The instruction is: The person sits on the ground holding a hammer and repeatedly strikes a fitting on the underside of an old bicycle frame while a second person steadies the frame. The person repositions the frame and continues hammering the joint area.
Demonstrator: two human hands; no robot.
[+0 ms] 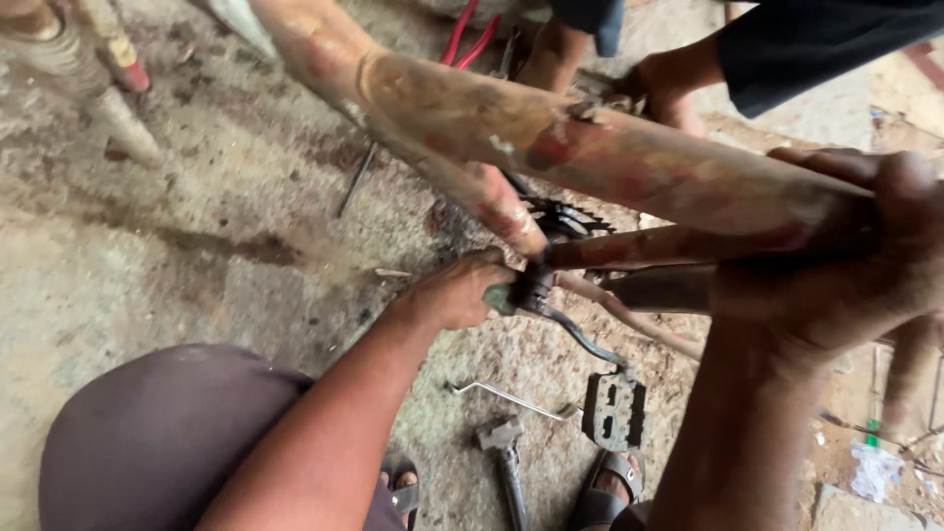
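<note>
A rusty, paint-worn bicycle frame (551,147) lies across the view above a dirt floor. My left hand (454,290) is closed around the bottom bracket area (531,288), where the crank arm (580,339) runs down to a black pedal (615,411). The chainring (562,218) shows just behind the frame tubes. My right hand (846,246) grips the frame tubes at the right side, fingers wrapped over the top.
A hammer (506,462) and a thin bent metal rod (511,398) lie on the ground between my sandalled feet (605,492). Another person's legs (678,79) stand at the top. Red-handled pliers (470,39) lie at the top centre.
</note>
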